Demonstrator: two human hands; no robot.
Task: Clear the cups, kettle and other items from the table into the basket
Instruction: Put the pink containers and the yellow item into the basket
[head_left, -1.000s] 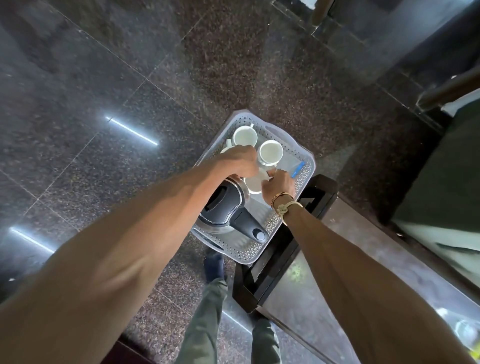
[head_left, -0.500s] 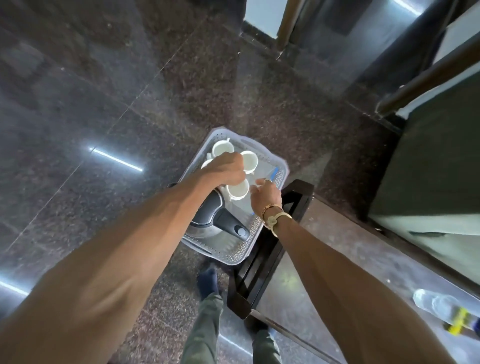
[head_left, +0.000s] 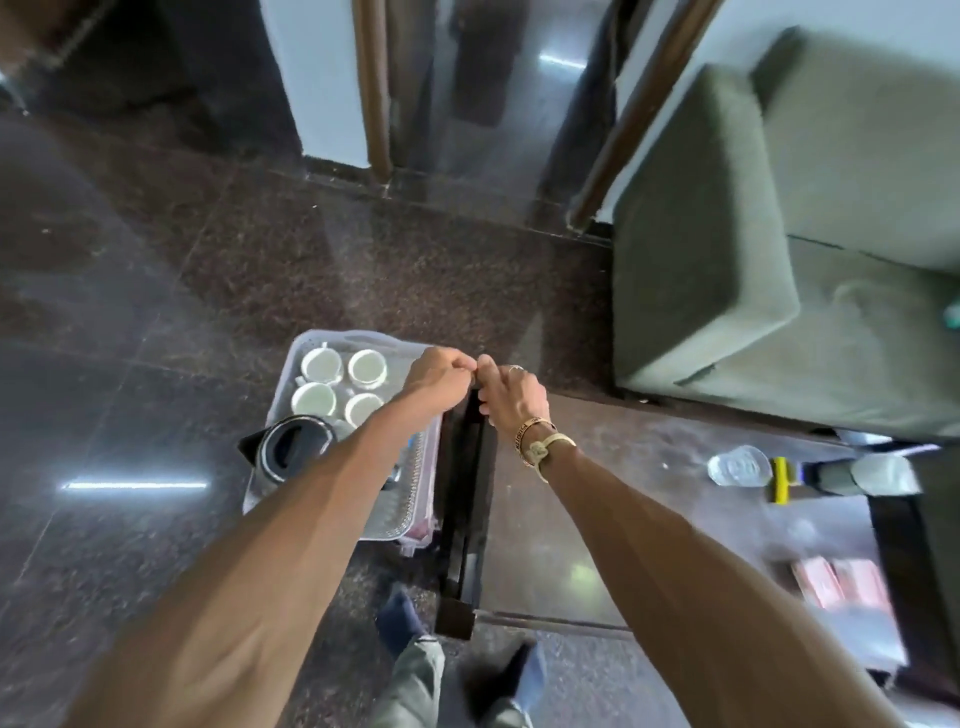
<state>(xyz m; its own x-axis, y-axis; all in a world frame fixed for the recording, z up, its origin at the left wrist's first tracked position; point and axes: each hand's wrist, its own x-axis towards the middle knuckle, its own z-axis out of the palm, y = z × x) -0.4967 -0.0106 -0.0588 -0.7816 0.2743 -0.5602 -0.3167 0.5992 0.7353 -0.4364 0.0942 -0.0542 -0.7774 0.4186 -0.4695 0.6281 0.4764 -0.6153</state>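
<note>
Showing: my two bare arms reaching forward and down, hands meeting at the far corner of the table (head_left: 597, 467).
Floor (head_left: 156, 260): dark speckled stone, polished, with strip-light reflections.
Table: dark glossy top with a black rim, rectangular, dusty sheen.
Basket (head_left: 306, 340): pale translucent plastic, rectangular, rounded corners, perforated walls; it sits on the floor, touching the table's left edge.
Cups (head_left: 321, 365): four, white, round, glazed, upright, set two by two in the basket's far half.
Kettle (head_left: 291, 452): steel body, black round lid and black spout, in the basket's near half, partly hidden by my left forearm.
Left hand (head_left: 439, 371): knuckles up, fingers curled, over the basket's right rim; whether it pinches anything I cannot tell.
Right hand (head_left: 511, 397): fingers curled down at the table corner, thumb tip touching my left fingers; grip contents not visible. A ring shows on one finger.
Watch (head_left: 545, 447): pale strap on my right wrist, beside a gold bangle.
Bottle (head_left: 740, 466): clear plastic, lying on its side on the table's right part, well apart from my hands.
Packets (head_left: 839, 582): pinkish, blurred, at the table's near right.
Sofa (head_left: 727, 234): grey-green fabric, blocky, beyond the table.
</note>
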